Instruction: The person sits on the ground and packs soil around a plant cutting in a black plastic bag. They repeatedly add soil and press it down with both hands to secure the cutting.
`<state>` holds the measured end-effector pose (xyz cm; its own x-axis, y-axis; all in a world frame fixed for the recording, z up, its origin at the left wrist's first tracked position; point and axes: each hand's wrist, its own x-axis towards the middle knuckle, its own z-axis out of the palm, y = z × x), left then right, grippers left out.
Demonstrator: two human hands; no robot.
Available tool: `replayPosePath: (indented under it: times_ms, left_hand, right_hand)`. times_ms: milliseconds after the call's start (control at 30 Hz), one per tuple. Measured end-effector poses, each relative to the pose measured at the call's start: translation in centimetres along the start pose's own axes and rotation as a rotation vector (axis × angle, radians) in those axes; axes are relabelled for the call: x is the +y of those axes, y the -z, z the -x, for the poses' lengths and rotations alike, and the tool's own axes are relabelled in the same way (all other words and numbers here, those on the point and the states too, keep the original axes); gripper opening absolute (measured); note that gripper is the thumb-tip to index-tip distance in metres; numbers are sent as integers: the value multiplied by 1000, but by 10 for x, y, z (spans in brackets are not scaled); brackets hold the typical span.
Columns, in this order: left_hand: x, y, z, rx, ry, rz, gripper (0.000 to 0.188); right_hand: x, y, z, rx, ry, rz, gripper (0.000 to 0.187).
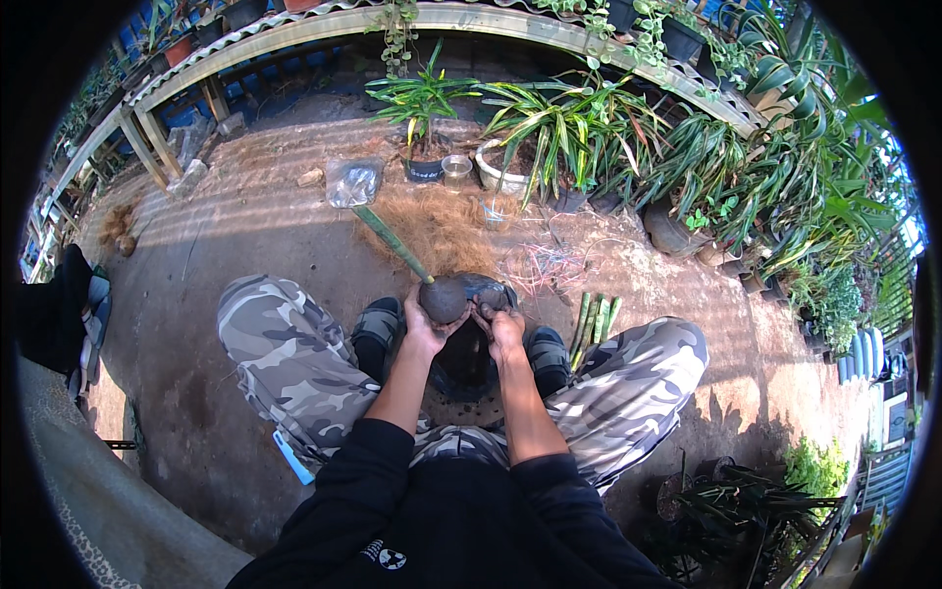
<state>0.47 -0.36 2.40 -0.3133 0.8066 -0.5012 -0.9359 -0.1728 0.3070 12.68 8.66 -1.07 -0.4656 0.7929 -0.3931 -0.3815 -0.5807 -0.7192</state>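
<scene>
My left hand (422, 329) is wrapped round a dark, round ball of soil (444, 300) at the lower end of a thick green stem cutting (391, 238). The stem slants up and away to the left. Close beside it, my right hand (505, 329) has its fingers curled round a small dark clump of soil (488, 298), near the ball's right side. Below both hands, between my feet, a black container (456, 385) holds dark soil; its far part is partly hidden by my hands.
Brown coconut fibre (412, 221) lies ahead, with a clear plastic bag (353, 184) beyond it. Tangled pink and white string (549, 263) and several cut green stems (594, 319) are to the right. Potted plants (424, 169) line the far side; a blue-and-white tool (293, 457) lies by my left leg.
</scene>
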Motion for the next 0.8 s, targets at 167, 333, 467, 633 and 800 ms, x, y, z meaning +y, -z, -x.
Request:
replayPosePath:
  times_ms: [167,333,467,633,800]
  left_hand:
    - [-1,0,-2,-16,25,5,59]
    - [0,-1,-1,32,-23,26,57]
    - [2,0,0,25,-40,14,57]
    - [2,-1,1,40,-36,41,57]
    - [3,-3,3,-13,-59,30,57]
  right_hand:
    - [-7,-2,6,14,-43,-117,25]
    - [-13,-7,15,-7,-37,-162,25]
    - [-14,-7,16,31,-35,-37,26]
    - [-17,-8,15,21,-4,35,21]
    - [-18,-9,13,43,47,82,17]
